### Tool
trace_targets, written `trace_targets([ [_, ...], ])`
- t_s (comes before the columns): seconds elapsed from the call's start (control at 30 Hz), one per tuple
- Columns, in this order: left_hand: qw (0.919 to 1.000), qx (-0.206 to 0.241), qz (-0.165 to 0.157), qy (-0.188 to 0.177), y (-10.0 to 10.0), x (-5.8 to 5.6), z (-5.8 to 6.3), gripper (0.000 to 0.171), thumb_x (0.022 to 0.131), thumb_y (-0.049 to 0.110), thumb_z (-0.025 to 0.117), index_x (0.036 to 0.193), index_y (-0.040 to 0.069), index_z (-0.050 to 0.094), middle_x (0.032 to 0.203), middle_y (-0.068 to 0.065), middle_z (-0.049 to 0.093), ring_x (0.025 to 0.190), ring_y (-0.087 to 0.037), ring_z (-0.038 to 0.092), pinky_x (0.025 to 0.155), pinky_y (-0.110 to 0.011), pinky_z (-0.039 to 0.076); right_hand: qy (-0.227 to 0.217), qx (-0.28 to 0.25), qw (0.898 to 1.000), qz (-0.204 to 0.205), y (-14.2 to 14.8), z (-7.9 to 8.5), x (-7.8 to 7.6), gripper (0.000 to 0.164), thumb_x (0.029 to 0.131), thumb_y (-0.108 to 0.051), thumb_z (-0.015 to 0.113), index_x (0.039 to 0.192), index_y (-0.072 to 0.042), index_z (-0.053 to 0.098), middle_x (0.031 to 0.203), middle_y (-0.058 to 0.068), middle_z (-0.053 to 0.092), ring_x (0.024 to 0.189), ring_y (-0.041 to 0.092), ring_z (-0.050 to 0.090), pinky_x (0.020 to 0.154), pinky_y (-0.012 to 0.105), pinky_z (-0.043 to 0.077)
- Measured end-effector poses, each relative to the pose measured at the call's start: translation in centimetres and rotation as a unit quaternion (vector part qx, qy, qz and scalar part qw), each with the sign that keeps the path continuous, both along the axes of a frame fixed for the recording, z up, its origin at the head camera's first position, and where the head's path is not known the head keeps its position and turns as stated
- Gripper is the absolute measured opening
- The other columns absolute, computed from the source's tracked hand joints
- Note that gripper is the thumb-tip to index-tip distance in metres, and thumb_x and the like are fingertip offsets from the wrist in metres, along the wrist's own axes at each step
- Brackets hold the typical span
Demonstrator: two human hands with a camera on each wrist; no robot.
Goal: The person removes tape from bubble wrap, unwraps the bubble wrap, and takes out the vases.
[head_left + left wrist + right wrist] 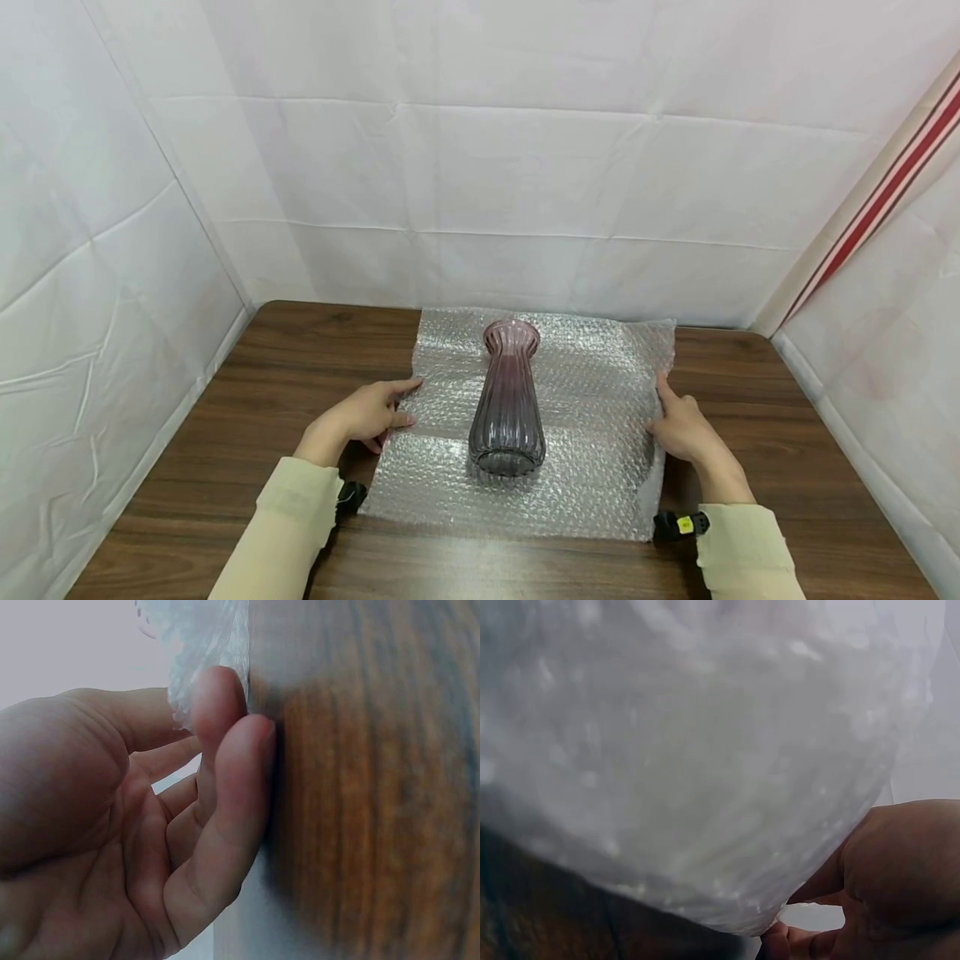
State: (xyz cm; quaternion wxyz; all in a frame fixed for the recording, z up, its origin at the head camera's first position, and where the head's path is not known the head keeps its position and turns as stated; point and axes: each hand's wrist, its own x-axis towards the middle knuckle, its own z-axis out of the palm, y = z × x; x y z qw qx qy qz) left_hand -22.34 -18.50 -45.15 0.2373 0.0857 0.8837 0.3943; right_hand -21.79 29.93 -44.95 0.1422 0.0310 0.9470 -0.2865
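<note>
A ribbed glass vase (510, 400), pinkish at its flared mouth and grey-purple toward its base, lies on a sheet of bubble wrap (600, 492). Its mouth points to the far side. My left hand (367, 412) holds the sheet's left edge, thumb and index finger reaching onto it. In the left wrist view, the other fingers (240, 780) curl close to the tabletop. At the opposite edge my right hand (686, 429) pinches the wrap, which bows up there. The right wrist view shows this raised film (705, 765) covering much of the hand's fingers.
The dark wood-grain table (300, 350) carries the sheet, which reaches almost to its far edge. White cloth walls (510, 175) stand behind and at both sides. A red-striped band (892, 183) runs down the right corner.
</note>
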Motion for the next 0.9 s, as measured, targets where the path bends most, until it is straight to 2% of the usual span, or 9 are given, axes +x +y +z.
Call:
trace_targets([
  [0.3,1.0000,0.001,0.002,0.000,0.03,-0.06,-0.01,0.067,0.103,0.019,0.067,0.162,0.028,0.037,0.074,-0.010,0.056,0.054,-0.018,0.053,0.051,-0.036,0.059,-0.013,0.002,1.000,0.003,0.27,-0.10,0.05,0.083,0.105,-0.012,0.049,0.162,0.001,-0.010,0.142,0.049,0.020,0.129,0.067,0.038,0.108,0.076,0.036],
  [0.43,1.0000,0.001,0.002,-0.001,0.03,-0.12,-0.10,0.067,0.103,0.019,0.066,0.162,0.028,0.037,0.073,-0.010,0.057,0.053,-0.018,0.054,0.050,-0.036,0.059,-0.021,0.009,1.000,-0.003,0.34,-0.12,0.01,0.083,0.105,-0.015,0.049,0.162,0.002,-0.007,0.144,0.049,0.019,0.131,0.067,0.037,0.108,0.076,0.036],
  [0.73,1.0000,0.002,0.000,0.002,-0.02,-0.19,-0.13,0.068,0.102,0.018,0.067,0.162,0.027,0.037,0.075,-0.011,0.057,0.053,-0.018,0.056,0.050,-0.035,0.059,-0.001,0.015,1.000,-0.024,0.65,-0.23,-0.19,0.083,0.101,-0.018,0.055,0.163,0.006,0.006,0.143,0.046,0.027,0.130,0.064,0.040,0.105,0.074,0.041],
  [0.9,1.0000,0.002,-0.004,0.005,0.00,-0.16,-0.10,0.069,0.102,0.017,0.068,0.163,0.024,0.037,0.076,-0.010,0.057,0.053,-0.017,0.057,0.051,-0.035,0.059,0.002,0.012,0.999,-0.034,0.94,-0.26,-0.21,0.087,0.098,-0.021,0.060,0.163,0.007,0.009,0.150,0.048,0.021,0.133,0.066,0.036,0.104,0.074,0.042],
])
